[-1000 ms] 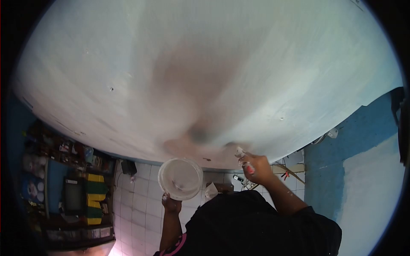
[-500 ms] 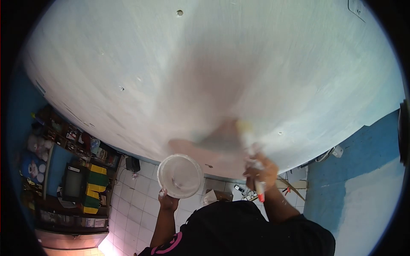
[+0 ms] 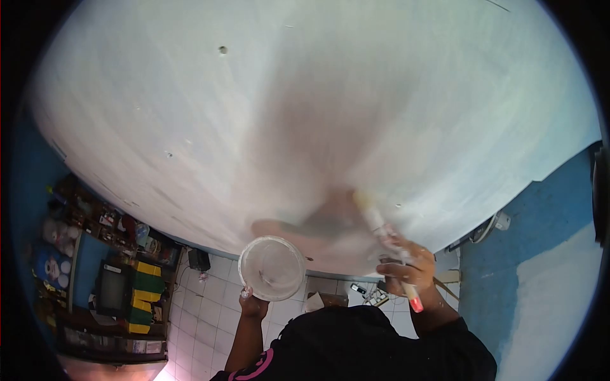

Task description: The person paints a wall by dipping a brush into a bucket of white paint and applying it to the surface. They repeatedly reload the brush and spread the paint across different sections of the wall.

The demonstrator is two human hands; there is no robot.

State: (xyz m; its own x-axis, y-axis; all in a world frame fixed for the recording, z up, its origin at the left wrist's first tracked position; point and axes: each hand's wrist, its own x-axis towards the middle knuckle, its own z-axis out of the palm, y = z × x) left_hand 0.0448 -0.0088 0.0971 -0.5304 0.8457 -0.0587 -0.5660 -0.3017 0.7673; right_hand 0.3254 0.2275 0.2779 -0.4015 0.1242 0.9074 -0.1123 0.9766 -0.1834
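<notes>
My right hand is closed around a paintbrush, its pale bristles up against the whitish wall. The handle's red end sticks out below my fist. In my left hand is a round white bucket, held by its rim with the thumb up over the edge. A pale coating lines the bucket's inside. White smears show on my right fingers and on the left thumb. My shadow falls on the wall in front of me.
Shelves with plush toys, a dark screen and yellow-green boxes stand at left. Below are white floor tiles, a cardboard box and a phone. The right wall is blue with a white patch.
My right hand and the paintbrush have moved to the right and slightly up. The bucket has shifted slightly right and down in view. The camera view has tilted a little.
</notes>
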